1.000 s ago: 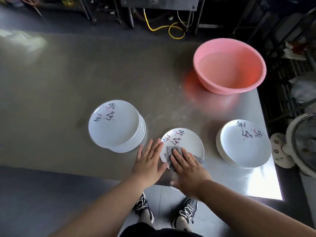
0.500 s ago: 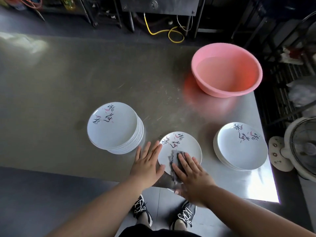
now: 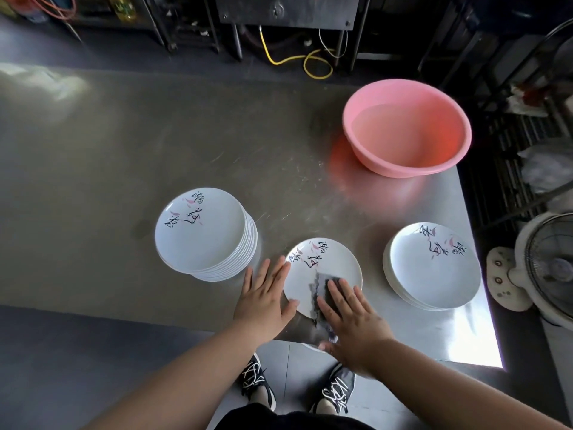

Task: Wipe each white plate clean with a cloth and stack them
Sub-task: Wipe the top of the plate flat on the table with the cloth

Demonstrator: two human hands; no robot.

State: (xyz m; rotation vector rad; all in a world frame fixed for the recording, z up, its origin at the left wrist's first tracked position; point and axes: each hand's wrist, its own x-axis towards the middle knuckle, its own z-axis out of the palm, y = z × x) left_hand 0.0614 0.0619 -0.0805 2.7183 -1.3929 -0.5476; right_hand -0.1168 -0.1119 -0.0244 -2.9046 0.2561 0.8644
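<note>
Head view, looking down: your right hand (image 3: 353,321) lies flat, fingers straight, pressing a grey cloth (image 3: 322,290) onto the near side of a single white plate (image 3: 322,271) at the near edge of the steel counter (image 3: 124,150). Your left hand (image 3: 263,299) rests open, fingers extended, against the plate's left rim, steadying it. The plate lies face up; being round it has no long axis, and its printed writing sits on the far side. A tall stack (image 3: 206,232) stands to the left and a shorter stack (image 3: 432,266) to the right; which one is finished is unclear, perhaps the left. Wiping is midway. A pink basin (image 3: 406,128) sits beyond.
</note>
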